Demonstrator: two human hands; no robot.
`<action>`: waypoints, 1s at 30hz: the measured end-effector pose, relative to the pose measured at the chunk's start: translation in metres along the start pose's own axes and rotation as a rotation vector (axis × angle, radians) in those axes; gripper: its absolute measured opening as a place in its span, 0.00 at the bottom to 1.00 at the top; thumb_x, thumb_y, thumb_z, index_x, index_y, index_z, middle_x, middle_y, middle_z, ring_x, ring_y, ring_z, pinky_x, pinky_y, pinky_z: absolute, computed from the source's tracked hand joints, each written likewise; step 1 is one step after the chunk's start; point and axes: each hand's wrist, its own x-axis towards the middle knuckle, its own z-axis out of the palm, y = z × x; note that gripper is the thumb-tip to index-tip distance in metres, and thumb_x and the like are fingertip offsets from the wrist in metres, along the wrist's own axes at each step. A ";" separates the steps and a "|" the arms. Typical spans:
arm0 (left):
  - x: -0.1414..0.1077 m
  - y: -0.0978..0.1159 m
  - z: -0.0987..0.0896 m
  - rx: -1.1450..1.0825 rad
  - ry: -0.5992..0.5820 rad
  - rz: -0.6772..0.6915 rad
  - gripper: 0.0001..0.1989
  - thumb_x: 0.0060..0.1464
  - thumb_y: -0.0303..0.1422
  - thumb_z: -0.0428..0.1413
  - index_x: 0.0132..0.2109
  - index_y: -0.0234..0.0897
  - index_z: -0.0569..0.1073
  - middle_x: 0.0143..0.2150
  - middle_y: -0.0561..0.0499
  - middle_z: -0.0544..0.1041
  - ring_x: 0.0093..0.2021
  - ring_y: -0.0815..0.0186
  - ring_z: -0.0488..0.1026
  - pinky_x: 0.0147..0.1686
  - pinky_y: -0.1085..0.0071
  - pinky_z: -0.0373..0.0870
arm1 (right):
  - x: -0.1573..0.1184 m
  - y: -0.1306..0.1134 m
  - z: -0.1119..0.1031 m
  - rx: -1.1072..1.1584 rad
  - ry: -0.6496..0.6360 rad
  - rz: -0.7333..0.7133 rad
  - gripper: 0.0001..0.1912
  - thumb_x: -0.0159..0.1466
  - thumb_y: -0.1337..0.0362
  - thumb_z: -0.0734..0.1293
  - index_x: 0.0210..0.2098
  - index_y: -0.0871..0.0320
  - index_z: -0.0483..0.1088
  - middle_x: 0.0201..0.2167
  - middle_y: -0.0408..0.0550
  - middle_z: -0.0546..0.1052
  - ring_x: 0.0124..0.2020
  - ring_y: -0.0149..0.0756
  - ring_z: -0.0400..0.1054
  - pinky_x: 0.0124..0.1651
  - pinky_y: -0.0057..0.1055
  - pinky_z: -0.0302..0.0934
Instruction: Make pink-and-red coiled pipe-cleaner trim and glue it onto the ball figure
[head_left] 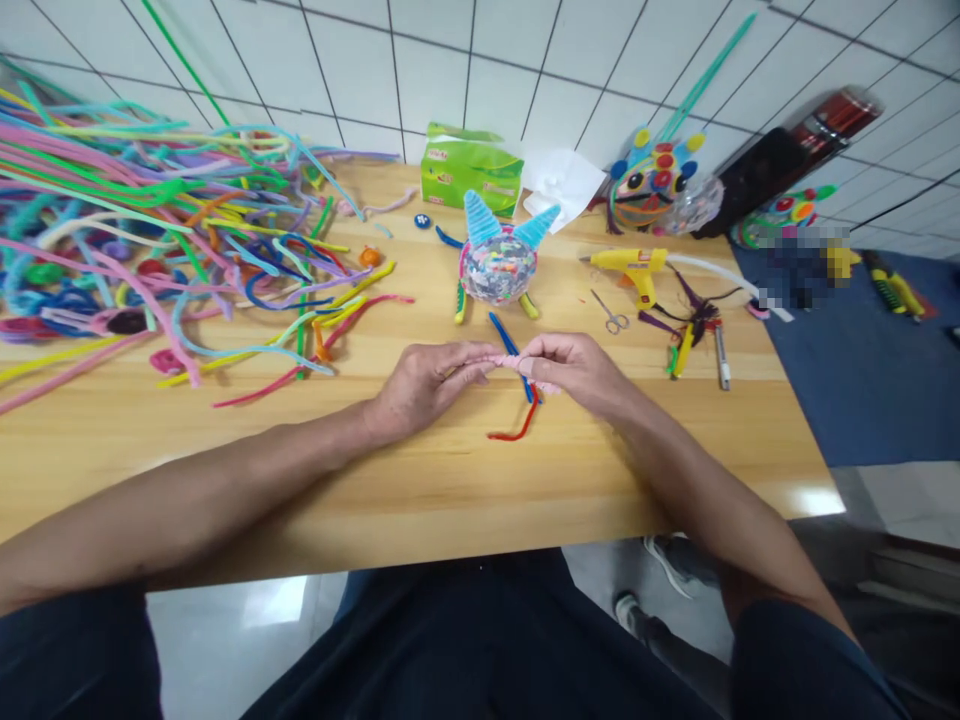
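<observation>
Between my two hands is a pink twisted pipe cleaner [508, 361]. My left hand [442, 380] pinches its left end between thumb and fingers. The fingers of my right hand [574, 368] close on its right part, and a short end shows below them. Blue pipe cleaners [501, 332] lie on the table under the hands, partly covered. A bent red pipe cleaner [517, 436] lies just nearer to me. Beyond the hands stands a craft figure with a clear, colourfully filled body [499, 268], two light-blue ears [480, 218] and yellow-green legs.
Many coloured pipe cleaners [150, 215] are heaped at the left. A green tissue pack [471, 172] stands by the wall. Rightward lie scissors [616, 320], a yellow glue gun [634, 268], a cutter knife [722, 358] and another decorated figure [651, 190]. A person's shoes [667, 565] show below the table.
</observation>
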 end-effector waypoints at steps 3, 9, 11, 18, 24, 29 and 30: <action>0.002 0.000 -0.003 -0.033 -0.064 0.019 0.13 0.77 0.38 0.57 0.57 0.39 0.84 0.43 0.49 0.90 0.37 0.68 0.88 0.43 0.77 0.83 | 0.003 -0.008 -0.006 -0.067 -0.047 0.026 0.22 0.63 0.44 0.78 0.33 0.58 0.78 0.22 0.37 0.69 0.24 0.28 0.58 0.29 0.30 0.49; 0.000 -0.011 0.005 -0.036 -0.018 0.010 0.16 0.74 0.40 0.62 0.62 0.39 0.82 0.48 0.46 0.90 0.40 0.66 0.88 0.43 0.75 0.82 | 0.012 -0.009 -0.014 -0.130 -0.138 -0.027 0.19 0.65 0.47 0.76 0.33 0.57 0.77 0.24 0.38 0.70 0.26 0.28 0.60 0.31 0.30 0.51; 0.001 -0.014 0.008 -0.021 0.013 0.012 0.22 0.70 0.43 0.66 0.64 0.38 0.81 0.51 0.44 0.89 0.41 0.65 0.87 0.43 0.73 0.83 | 0.014 -0.006 -0.014 -0.160 -0.133 -0.042 0.18 0.66 0.49 0.75 0.33 0.57 0.77 0.24 0.37 0.70 0.26 0.29 0.59 0.31 0.30 0.51; 0.005 -0.010 0.012 0.041 0.025 0.025 0.11 0.73 0.39 0.62 0.50 0.39 0.86 0.43 0.46 0.90 0.39 0.66 0.88 0.42 0.73 0.82 | 0.016 0.005 -0.005 -0.091 -0.118 -0.066 0.20 0.65 0.46 0.76 0.37 0.57 0.78 0.26 0.38 0.72 0.29 0.30 0.62 0.34 0.30 0.55; 0.006 -0.007 0.009 0.067 0.118 0.018 0.10 0.72 0.39 0.64 0.49 0.37 0.85 0.41 0.47 0.89 0.37 0.67 0.86 0.40 0.74 0.80 | 0.008 0.007 -0.005 -0.094 -0.024 -0.052 0.21 0.65 0.44 0.75 0.34 0.57 0.78 0.28 0.42 0.74 0.31 0.33 0.65 0.36 0.33 0.57; 0.008 -0.008 0.001 0.057 0.024 0.089 0.32 0.67 0.50 0.67 0.68 0.35 0.75 0.56 0.39 0.87 0.48 0.61 0.86 0.48 0.68 0.83 | 0.004 0.008 -0.005 -0.295 0.130 -0.164 0.16 0.67 0.51 0.74 0.32 0.56 0.79 0.27 0.42 0.74 0.30 0.33 0.63 0.36 0.34 0.54; 0.008 -0.008 0.001 0.066 0.022 0.082 0.32 0.68 0.50 0.66 0.69 0.34 0.75 0.56 0.38 0.87 0.46 0.61 0.86 0.48 0.68 0.83 | 0.003 0.009 -0.003 -0.343 0.162 -0.204 0.14 0.67 0.53 0.74 0.31 0.56 0.80 0.27 0.42 0.75 0.31 0.33 0.64 0.36 0.34 0.55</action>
